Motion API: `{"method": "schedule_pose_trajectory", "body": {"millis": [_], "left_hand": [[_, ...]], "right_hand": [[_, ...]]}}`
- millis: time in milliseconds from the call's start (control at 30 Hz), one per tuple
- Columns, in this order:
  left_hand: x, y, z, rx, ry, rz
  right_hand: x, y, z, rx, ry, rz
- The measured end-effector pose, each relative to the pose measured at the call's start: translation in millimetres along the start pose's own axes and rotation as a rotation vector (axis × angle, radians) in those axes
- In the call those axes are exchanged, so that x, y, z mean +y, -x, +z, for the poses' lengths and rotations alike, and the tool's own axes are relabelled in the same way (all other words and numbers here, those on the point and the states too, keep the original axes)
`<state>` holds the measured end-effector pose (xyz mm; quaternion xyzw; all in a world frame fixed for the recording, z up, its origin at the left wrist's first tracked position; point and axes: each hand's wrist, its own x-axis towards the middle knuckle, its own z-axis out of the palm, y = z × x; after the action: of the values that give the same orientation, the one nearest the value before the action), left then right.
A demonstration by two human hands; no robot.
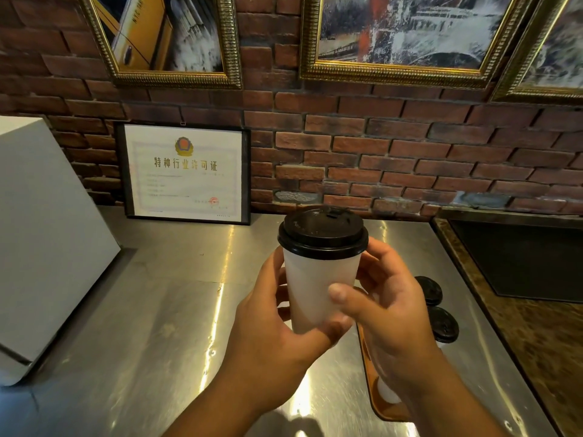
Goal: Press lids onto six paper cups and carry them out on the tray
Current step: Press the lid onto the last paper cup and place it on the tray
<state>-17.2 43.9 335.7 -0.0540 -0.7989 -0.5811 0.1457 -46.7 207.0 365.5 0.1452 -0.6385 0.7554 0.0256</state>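
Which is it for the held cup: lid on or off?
On. The black lid covers the rim of the white cup.

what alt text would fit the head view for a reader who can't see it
A left hand and a right hand hold a white paper cup with a black lid above a steel counter. To the right, a brown tray holds two more lidded cups. A framed certificate leans against the brick wall.

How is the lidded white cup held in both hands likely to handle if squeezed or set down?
The paper cup probably dents under a hard squeeze; the black lid likely stiffens its rim. It is tall and narrows toward the base, so it may tip if nudged. Whether it is full, hence its weight, cannot be told.
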Motion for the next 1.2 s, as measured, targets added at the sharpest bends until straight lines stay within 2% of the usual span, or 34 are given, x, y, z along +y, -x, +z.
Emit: {"method": "schedule_pose_trajectory", "body": {"millis": [100,300,400,533,933,1200], "left_hand": [[4.2,-1.8,-1.2,0.026,-0.009,0.009],[3.4,2.5,4.1,0.004,-0.001,0.066],[2.6,3.9,2.8,-0.018,-0.019,0.085],[0.4,5.5,-1.0,-0.038,-0.048,0.098],[-1.8,4.8,-2.0,-0.018,-0.09,0.123],[5.6,4.5,-2.9,-0.071,-0.01,0.132]], "right_hand": [[-8.2,-9.0,-4.2,-0.001,-0.16,0.067],[-21.2,-19.1,7.2,-0.052,-0.192,0.138],[-18.5,-10.9,15.5,-0.096,-0.29,0.127],[-14.9,-2.2,22.4,-0.063,-0.38,0.092],[-16.8,-0.8,26.7,-0.002,-0.394,0.053],[-27.8,-10.8,15.7,-0.084,-0.349,0.047]]}}
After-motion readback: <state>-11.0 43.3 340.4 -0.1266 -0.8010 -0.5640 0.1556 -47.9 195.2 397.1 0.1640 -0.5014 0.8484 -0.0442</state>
